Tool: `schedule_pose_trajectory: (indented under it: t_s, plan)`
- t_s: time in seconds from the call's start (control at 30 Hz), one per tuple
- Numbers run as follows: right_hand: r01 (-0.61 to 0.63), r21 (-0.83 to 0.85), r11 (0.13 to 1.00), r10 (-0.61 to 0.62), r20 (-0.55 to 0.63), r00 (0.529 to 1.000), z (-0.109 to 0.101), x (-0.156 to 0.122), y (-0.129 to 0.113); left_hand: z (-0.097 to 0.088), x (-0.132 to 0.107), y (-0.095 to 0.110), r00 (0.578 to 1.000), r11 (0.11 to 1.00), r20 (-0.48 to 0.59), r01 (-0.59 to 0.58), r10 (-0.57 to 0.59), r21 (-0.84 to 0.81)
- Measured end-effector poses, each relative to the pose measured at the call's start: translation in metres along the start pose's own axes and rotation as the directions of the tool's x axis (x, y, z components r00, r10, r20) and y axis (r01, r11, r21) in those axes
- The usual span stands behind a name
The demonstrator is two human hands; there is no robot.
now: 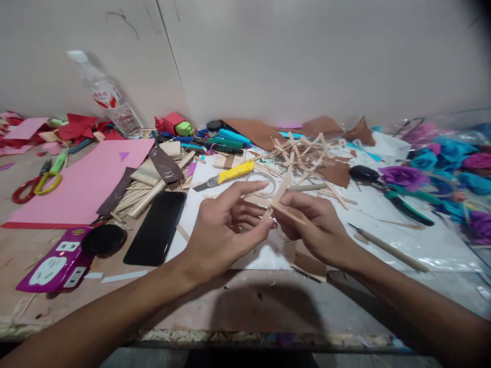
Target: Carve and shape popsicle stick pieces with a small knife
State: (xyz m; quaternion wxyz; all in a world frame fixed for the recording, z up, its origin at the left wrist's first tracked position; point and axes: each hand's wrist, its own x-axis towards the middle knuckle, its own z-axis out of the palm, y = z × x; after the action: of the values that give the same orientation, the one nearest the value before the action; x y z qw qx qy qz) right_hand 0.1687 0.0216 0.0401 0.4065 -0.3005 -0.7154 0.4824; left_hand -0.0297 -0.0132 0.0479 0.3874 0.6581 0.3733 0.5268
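Above the white sheet, my right hand [312, 222] is closed in a pinch on a small piece made of crossed flat wooden sticks [282, 189]. One stick points up, and another slants down across my right fingers. My left hand [230, 220] is at the piece's left side, its thumb tip by the joint where the sticks meet. The left index finger stretches out apart from the thumb; the other left fingers curl loosely and are partly hidden. Just beyond the hands lie a roll of tape [261, 182] and a yellow utility knife [233, 174] with its blade out.
A pile of stick pieces [303, 153] lies behind the hands. Pliers [406, 204] and a thin craft tool [391, 249] are at right, beside paper flowers [406, 176]. A phone [155, 230], a purple power strip [57, 260], scissors [48, 181] and a leaning bottle [109, 99] are at left.
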Motion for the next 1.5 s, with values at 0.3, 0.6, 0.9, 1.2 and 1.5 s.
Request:
schedule_pose_trajectory:
  t_s: [0.3, 0.6, 0.9, 1.2, 1.5]
  plan:
    - [-0.009, 0.017, 1.000, 0.009, -0.031, 0.999, 0.005, -0.001, 0.005, 0.000, -0.002, 0.003, 0.997, 0.994, -0.022, -0.068, 0.070, 0.081]
    - [0.000, -0.031, 1.000, -0.002, -0.046, 0.999, 0.004, -0.003, 0.008, -0.001, 0.000, -0.002, 0.999, 0.999, -0.019, -0.027, 0.028, 0.033]
    - [0.120, -0.261, 0.958, -0.155, -0.117, 0.981, 0.002, 0.003, 0.016, -0.004, 0.004, -0.012, 0.997, 0.996, -0.048, -0.049, 0.052, 0.069]
    - [0.173, -0.325, 0.930, -0.206, -0.071, 0.976, -0.001, 0.009, 0.025, -0.006, 0.006, -0.021, 0.999, 0.996, -0.042, -0.015, 0.019, 0.092]
    - [0.163, -0.291, 0.943, -0.183, -0.044, 0.982, -0.001, 0.009, 0.030, -0.006, 0.004, -0.026, 0.998, 0.994, -0.060, 0.040, -0.034, 0.103]
